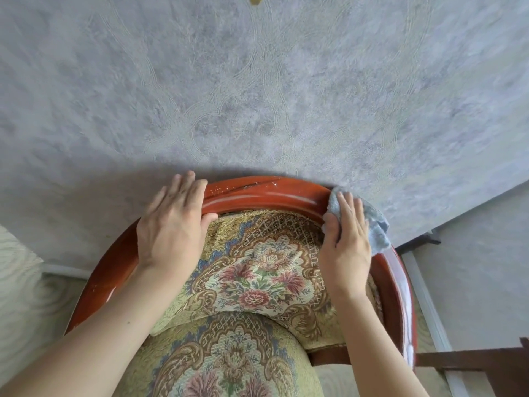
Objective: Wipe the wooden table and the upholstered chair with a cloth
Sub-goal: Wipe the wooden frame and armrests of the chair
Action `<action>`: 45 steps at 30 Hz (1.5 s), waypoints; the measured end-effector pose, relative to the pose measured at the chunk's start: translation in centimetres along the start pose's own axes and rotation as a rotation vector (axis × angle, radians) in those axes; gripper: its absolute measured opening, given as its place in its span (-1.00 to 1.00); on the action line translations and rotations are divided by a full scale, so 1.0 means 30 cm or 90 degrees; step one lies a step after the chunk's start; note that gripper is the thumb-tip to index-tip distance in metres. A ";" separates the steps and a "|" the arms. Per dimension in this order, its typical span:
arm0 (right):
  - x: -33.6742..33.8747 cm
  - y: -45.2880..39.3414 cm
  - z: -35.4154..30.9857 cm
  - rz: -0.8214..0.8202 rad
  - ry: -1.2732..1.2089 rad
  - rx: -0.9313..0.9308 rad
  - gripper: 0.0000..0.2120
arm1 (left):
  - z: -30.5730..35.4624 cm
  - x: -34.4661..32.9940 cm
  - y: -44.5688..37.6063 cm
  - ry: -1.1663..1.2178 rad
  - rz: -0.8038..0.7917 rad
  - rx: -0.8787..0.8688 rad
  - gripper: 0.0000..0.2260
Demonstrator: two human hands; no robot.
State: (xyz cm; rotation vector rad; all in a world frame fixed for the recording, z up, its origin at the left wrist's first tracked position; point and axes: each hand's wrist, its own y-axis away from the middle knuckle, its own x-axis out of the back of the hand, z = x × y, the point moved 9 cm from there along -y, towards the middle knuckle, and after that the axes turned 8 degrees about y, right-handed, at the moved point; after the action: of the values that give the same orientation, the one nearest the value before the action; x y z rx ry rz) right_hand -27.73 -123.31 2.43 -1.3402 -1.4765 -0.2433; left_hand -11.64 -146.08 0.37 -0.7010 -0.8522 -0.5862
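Four straight right-hand fingers (347, 209) press cloth (378, 227) onto chair (263, 194).

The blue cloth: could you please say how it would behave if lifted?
The blue cloth probably hangs limp: it bunches in folds beneath the right hand. It looks light, and likely slides easily on the glossy wooden rail.

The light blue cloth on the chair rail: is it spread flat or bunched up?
Bunched up: the light blue cloth lies crumpled under the right hand on the glossy red-brown wooden rail.
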 end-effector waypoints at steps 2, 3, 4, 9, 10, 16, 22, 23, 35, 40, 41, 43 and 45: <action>-0.035 -0.002 -0.086 -0.017 -0.015 0.048 -0.61 | 0.001 0.002 0.001 -0.001 -0.007 0.004 -0.48; -0.056 0.001 -0.133 -0.031 -0.023 0.074 -0.61 | 0.001 0.003 0.002 0.000 -0.010 0.007 -0.48; -0.078 0.006 -0.180 -0.046 -0.033 0.101 -0.61 | 0.002 0.003 0.003 0.002 -0.012 0.010 -0.48; -0.196 0.069 -0.430 -0.142 -0.075 0.292 -0.62 | -0.002 0.002 0.001 0.005 -0.027 0.009 -0.49; -0.211 0.081 -0.462 -0.152 -0.075 0.319 -0.63 | -0.003 0.002 0.001 0.003 -0.031 0.004 -0.49; -0.196 0.073 -0.442 -0.144 -0.004 0.363 -0.61 | -0.009 0.003 -0.014 -0.018 -0.028 -0.014 -0.42; -0.095 0.019 -0.241 -0.065 0.007 0.211 -0.59 | -0.082 0.016 0.020 -0.062 -0.047 0.014 -0.12; -0.080 0.017 -0.213 -0.052 0.016 0.195 -0.59 | -0.101 0.022 0.035 -0.067 -0.050 0.023 -0.11; -0.195 0.068 -0.396 -0.139 -0.033 0.168 -0.58 | -0.291 0.078 0.174 -0.035 -0.094 0.173 -0.57; -0.284 0.155 -0.590 -0.209 -0.048 0.318 -0.57 | -0.289 0.085 0.183 -0.048 -0.045 0.159 -0.59; -0.299 0.173 -0.616 -0.220 -0.050 0.343 -0.57 | -0.286 0.089 0.187 -0.046 -0.035 0.157 -0.59; -0.327 0.214 -0.660 -0.238 -0.048 0.391 -0.59 | -0.285 0.089 0.195 -0.044 -0.026 0.158 -0.59; -0.346 0.245 -0.684 -0.246 -0.037 0.429 -0.60 | -0.283 0.089 0.200 -0.043 -0.014 0.153 -0.58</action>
State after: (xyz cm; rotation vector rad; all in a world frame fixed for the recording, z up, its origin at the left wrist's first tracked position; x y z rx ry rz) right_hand -12.68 -141.87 -0.91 -0.5254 -1.6584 0.0543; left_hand -2.01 -149.14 -3.26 -0.4951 -0.9754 -0.4717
